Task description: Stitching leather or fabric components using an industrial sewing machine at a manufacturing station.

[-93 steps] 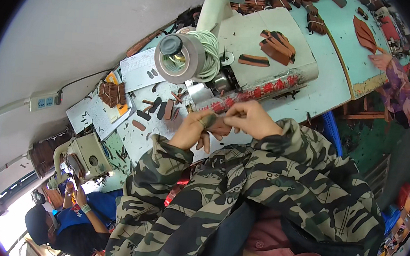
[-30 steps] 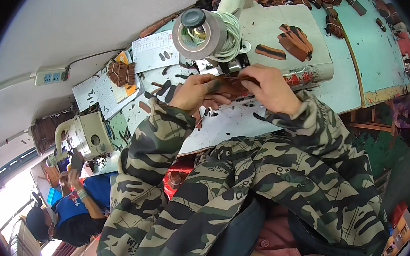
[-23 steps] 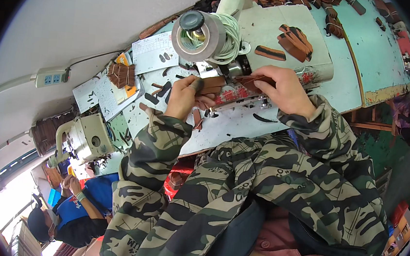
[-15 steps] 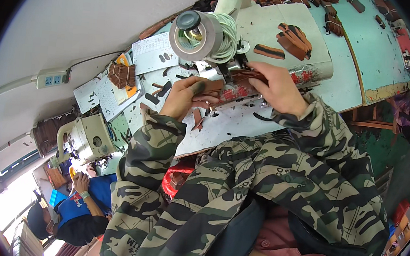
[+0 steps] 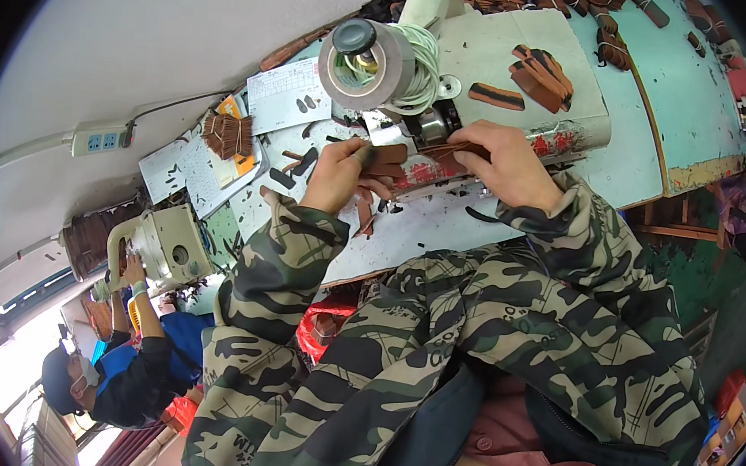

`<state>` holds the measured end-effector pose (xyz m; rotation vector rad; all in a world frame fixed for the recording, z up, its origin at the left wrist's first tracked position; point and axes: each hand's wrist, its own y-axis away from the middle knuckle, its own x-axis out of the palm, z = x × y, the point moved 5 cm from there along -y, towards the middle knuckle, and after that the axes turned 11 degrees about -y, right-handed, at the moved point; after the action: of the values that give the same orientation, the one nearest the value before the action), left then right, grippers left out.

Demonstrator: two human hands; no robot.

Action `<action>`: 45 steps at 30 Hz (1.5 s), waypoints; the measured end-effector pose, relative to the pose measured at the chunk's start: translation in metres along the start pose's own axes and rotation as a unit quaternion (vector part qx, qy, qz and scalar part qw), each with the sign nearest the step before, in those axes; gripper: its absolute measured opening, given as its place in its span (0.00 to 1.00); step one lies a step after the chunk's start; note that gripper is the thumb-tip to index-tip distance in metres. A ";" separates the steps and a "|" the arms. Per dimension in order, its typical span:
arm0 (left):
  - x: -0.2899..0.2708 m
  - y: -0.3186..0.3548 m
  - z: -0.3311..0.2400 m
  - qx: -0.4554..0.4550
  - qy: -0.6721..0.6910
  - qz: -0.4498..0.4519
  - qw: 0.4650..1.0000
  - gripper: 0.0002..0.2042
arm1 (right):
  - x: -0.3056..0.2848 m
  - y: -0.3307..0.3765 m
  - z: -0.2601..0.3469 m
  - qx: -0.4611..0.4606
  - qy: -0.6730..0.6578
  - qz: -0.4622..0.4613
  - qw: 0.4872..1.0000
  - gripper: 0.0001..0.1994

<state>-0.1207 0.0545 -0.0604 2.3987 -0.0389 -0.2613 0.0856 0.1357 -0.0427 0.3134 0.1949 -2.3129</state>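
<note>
My left hand [image 5: 335, 175] is closed on brown leather pieces [image 5: 388, 155] at the left end of the machine's red-marked front edge. My right hand [image 5: 516, 167] is closed, thumb against fingers, on a thin brown leather strip [image 5: 445, 154] seen nearly edge-on. This strip lies just in front of the dark metal working part [image 5: 438, 123] of a cream bench machine [image 5: 531, 47]. Below my left hand a loose leather scrap [image 5: 365, 215] hangs or lies by the edge; I cannot tell which. My right fingers partly hide the strip's right end.
Leather pieces [image 5: 542, 77] lie on the machine's flat top. A round lamp-like head with coiled pale cable [image 5: 417, 68] rises above the work. To the left are papers [image 5: 283, 96], a tied leather bundle [image 5: 227, 136] and dark scraps. A co-worker [image 5: 126, 362] sits at another machine [image 5: 163, 248].
The leather in my right hand, fanned before, now shows as a thin strip near the machine's edge. My left hand stays about where it was. The co-worker's arms have reached up toward their machine.
</note>
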 end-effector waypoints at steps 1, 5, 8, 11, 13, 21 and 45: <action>0.002 -0.001 0.000 0.000 0.000 0.000 1.000 0.12 | -0.001 0.002 -0.002 -0.006 0.004 0.004 1.000 0.09; 0.022 -0.009 -0.009 0.006 0.017 0.005 1.000 0.13 | 0.001 -0.001 0.000 0.021 -0.028 0.012 0.999 0.09; 0.029 -0.019 -0.016 0.023 0.006 0.042 0.999 0.13 | 0.000 -0.005 0.004 -0.018 0.013 0.000 1.000 0.10; 0.011 -0.004 -0.011 0.012 0.102 0.045 0.994 0.14 | -0.006 0.004 0.004 -0.038 -0.015 -0.092 0.995 0.12; 0.013 -0.005 -0.006 0.015 0.061 0.047 0.997 0.14 | -0.014 0.009 -0.001 -0.014 -0.007 -0.075 0.997 0.13; 0.002 -0.002 0.000 -0.051 -0.038 0.045 0.997 0.11 | -0.009 0.008 0.006 0.041 -0.010 0.018 0.999 0.11; 0.155 -0.025 -0.101 0.405 -0.398 -0.243 0.787 0.25 | -0.122 0.032 -0.027 -0.024 0.323 -0.307 0.895 0.13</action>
<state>0.0495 0.1245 -0.0313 2.8689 0.1050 -1.8123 0.1952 0.2043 -0.0353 1.1313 0.7749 -2.7206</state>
